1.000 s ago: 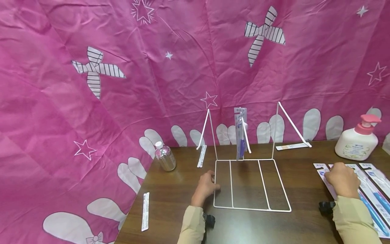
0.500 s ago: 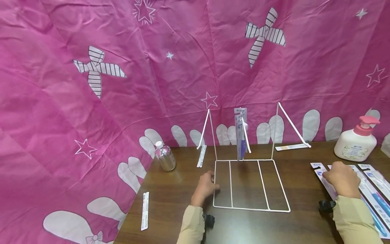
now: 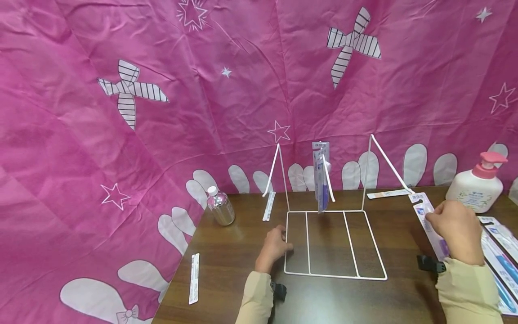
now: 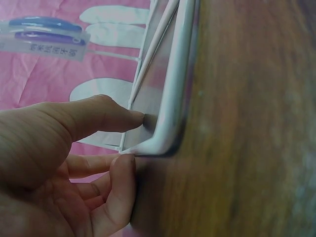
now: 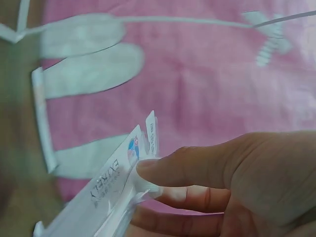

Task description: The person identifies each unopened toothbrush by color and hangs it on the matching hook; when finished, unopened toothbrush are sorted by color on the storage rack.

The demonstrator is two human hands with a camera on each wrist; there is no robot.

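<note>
My right hand [image 3: 459,231] pinches a packaged toothbrush [image 3: 429,225] with a purple handle, near the top of its card. The pack is tilted and raised off the table; in the right wrist view, thumb and fingers grip the package [image 5: 106,192]. My left hand [image 3: 273,249] holds the left side of a white wire rack [image 3: 335,276]. In the left wrist view its thumb lies over the base wire [image 4: 170,98], with curled fingers on the outer side. Packaged toothbrushes [image 3: 319,180] hang on the rack's middle hook.
More packaged toothbrushes [image 3: 499,252] lie at the table's right, before a white pump bottle [image 3: 473,191]. A silver bottle [image 3: 221,208] stands at left. Narrow white packets lie at left [image 3: 194,279], behind the rack [image 3: 269,206] and under its right hook [image 3: 388,194].
My right hand has lifted the purple toothbrush pack from the row on the table and shifted it slightly up. My left hand stays at the rack's side.
</note>
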